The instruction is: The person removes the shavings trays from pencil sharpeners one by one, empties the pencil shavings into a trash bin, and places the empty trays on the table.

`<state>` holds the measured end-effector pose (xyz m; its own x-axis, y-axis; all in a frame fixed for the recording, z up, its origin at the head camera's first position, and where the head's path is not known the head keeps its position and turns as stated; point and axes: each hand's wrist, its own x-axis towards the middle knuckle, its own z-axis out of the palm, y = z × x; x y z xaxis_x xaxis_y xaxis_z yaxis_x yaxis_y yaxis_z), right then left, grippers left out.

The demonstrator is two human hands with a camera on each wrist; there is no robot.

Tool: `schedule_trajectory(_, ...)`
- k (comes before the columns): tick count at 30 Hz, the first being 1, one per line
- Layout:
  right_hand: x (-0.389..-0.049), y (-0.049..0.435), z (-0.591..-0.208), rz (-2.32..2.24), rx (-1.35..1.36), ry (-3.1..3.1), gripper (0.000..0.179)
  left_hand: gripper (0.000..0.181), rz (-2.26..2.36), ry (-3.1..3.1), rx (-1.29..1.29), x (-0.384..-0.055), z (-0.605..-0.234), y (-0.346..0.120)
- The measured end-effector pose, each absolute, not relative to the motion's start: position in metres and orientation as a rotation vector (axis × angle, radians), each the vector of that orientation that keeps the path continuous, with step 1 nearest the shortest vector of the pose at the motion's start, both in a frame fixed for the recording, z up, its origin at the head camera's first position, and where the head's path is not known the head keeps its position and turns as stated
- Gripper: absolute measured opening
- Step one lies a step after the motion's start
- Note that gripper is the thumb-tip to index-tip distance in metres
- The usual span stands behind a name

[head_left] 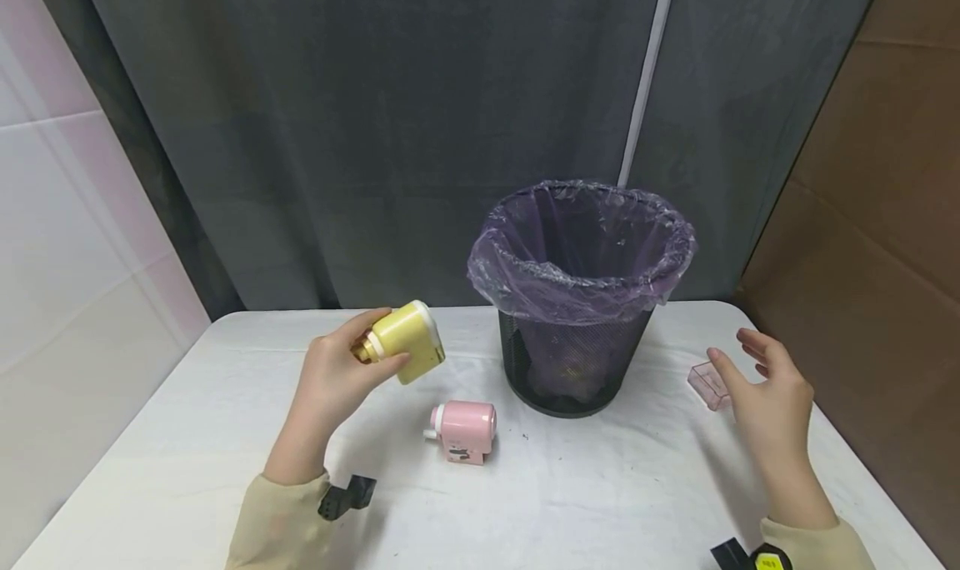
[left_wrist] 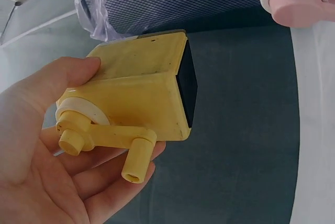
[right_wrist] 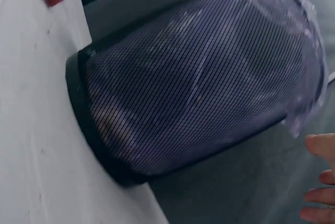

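In the head view my left hand (head_left: 335,378) grips a yellow hand-crank pencil sharpener (head_left: 411,339) above the left part of the table, thumb on one side and fingers on the other. The left wrist view shows the sharpener's crank handle (left_wrist: 137,160) and a dark face at one end of its body. A pink crank sharpener (head_left: 467,430) lies on the table, its crank toward the left. My right hand (head_left: 772,403) is raised at the right, thumb and fingers apart with nothing between them. Just beyond its thumb is a small clear pink box (head_left: 707,384).
A black mesh bin (head_left: 517,362) stands at the back of the white table (head_left: 585,503), lined with a purple plastic bag (head_left: 491,282) folded over its rim. Some light-coloured stuff shows faintly through its mesh near the bottom. A dark curtain hangs behind; a brown panel stands right.
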<state>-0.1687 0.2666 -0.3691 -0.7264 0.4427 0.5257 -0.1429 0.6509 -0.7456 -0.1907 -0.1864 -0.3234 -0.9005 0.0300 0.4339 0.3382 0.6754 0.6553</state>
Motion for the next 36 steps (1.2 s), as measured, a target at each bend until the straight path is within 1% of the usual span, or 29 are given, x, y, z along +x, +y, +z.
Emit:
schedule_trajectory(11, -0.154, 0.247, -0.347, 1.070, 0.000, -2.007, 0.039, 0.053, -1.150, -2.441, -0.412, -0.184, -0.318, -0.181)
schedule_trajectory(19, -0.142, 0.237, -0.338, 1.128, 0.159, -1.949, 0.047, 0.054, -1.180, -2.415, -0.516, -0.179, -0.316, -0.176)
schedule_trajectory(30, -0.124, 0.219, -0.327, 1.267, 0.299, -1.957, 0.049, 0.057, -1.141, -2.393, -0.658, -0.171, -0.314, -0.166)
schedule_trajectory(36, -0.117, 0.212, -0.326, 1.254, 0.362, -2.024, 0.053, 0.056, -1.170, -2.388, -0.710, -0.169, -0.314, -0.161)
